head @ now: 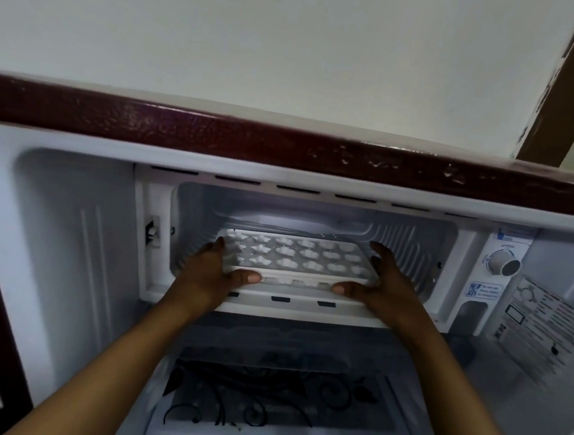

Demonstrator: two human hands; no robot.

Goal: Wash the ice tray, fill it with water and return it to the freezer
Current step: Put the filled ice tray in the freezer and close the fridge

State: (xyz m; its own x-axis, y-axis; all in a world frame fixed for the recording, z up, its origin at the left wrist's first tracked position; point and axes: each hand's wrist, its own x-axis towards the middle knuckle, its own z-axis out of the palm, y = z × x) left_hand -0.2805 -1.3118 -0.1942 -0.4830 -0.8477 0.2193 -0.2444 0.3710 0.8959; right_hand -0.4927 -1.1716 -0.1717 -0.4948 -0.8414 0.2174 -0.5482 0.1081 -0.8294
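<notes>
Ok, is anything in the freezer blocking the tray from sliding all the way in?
Nothing visible does. Between the ice tray and the back wall of the freezer compartment no object shows. The left hand and right hand grip the tray's two ends.

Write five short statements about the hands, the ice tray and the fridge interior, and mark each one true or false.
1. The left hand and the right hand both hold the ice tray. True.
2. The ice tray lies on the flower-patterned shelf. False: it is in the freezer compartment, above that shelf.
3. A round dial sits to the right of the freezer compartment. True.
4. A lid covers the ice tray. False: its cells are open to view.
5. The fridge's top edge is dark red. True.
</notes>
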